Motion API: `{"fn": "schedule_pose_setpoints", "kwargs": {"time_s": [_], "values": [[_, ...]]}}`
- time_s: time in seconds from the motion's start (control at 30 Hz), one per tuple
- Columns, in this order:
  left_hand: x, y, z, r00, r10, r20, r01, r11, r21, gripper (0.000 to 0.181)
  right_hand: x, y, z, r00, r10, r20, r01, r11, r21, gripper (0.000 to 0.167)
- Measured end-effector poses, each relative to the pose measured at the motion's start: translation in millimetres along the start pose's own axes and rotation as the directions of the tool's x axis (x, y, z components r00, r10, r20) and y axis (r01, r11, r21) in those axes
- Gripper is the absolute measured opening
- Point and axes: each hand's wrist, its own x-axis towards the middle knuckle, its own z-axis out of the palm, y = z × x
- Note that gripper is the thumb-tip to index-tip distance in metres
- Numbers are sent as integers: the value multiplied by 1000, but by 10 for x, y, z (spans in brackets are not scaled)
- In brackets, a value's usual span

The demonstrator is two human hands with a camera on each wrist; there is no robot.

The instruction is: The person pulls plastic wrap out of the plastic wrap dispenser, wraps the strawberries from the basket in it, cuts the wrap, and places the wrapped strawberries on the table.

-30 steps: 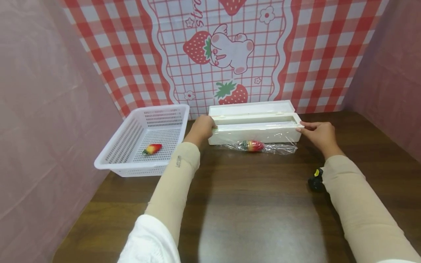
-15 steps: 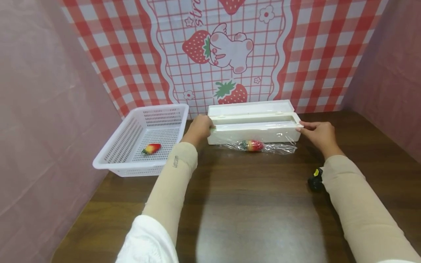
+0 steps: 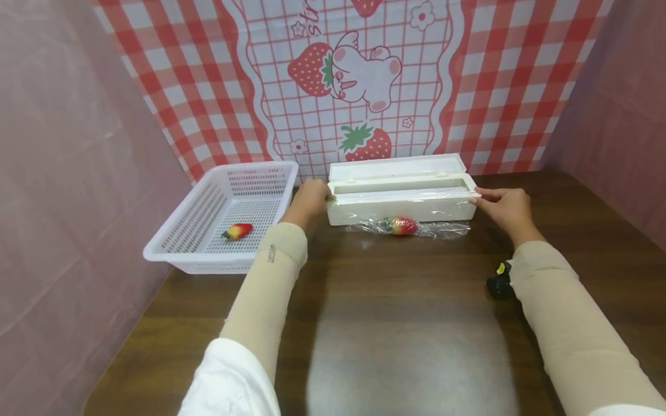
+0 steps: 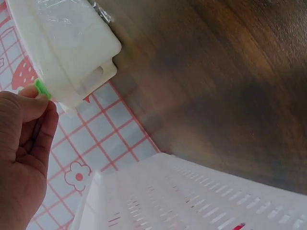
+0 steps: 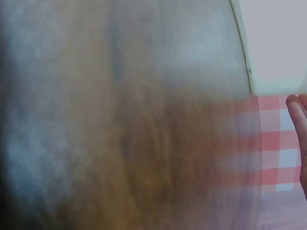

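A long white box (image 3: 400, 211) stands near the back with its lid (image 3: 395, 166) raised behind it and clear film over its front. My left hand (image 3: 308, 202) is at its left end; in the left wrist view the thumb and a finger of that left hand (image 4: 26, 143) pinch a small green tab (image 4: 42, 88) at the box edge. With thumb and fingers, my right hand (image 3: 507, 211) holds the box's right end. In front of the box lies a red-yellow strawberry (image 3: 402, 226) amid crumpled clear film (image 3: 442, 230).
To the left stands a white slotted basket (image 3: 218, 264) with another red-yellow strawberry (image 3: 239, 231) in it. A black object (image 3: 498, 284) with a yellow mark lies beside my right sleeve. Behind the table (image 3: 395, 289) hangs a checked red-and-white cloth (image 3: 499, 86).
My left hand has shifted slightly left along the top of the box. My right hand has stayed at the right end. The head view has tilted a little.
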Motion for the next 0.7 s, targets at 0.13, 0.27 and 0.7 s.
{"fn": "schedule_pose_setpoints", "kwargs": {"time_s": [0.13, 0.27, 0.7], "values": [[27, 1, -3, 1000, -5, 9, 5, 1000, 27, 20, -1, -4, -11, 1000, 17, 13, -17, 1000, -1, 54], [80, 16, -16, 999, 11, 32, -14, 996, 91, 20, 15, 2, -27, 1000, 14, 7, -14, 1000, 4, 54], [-72, 937, 373, 910, 410, -70, -354, 851, 387, 12, 2, -30, -13, 1000, 17, 24, -17, 1000, -12, 54]]}}
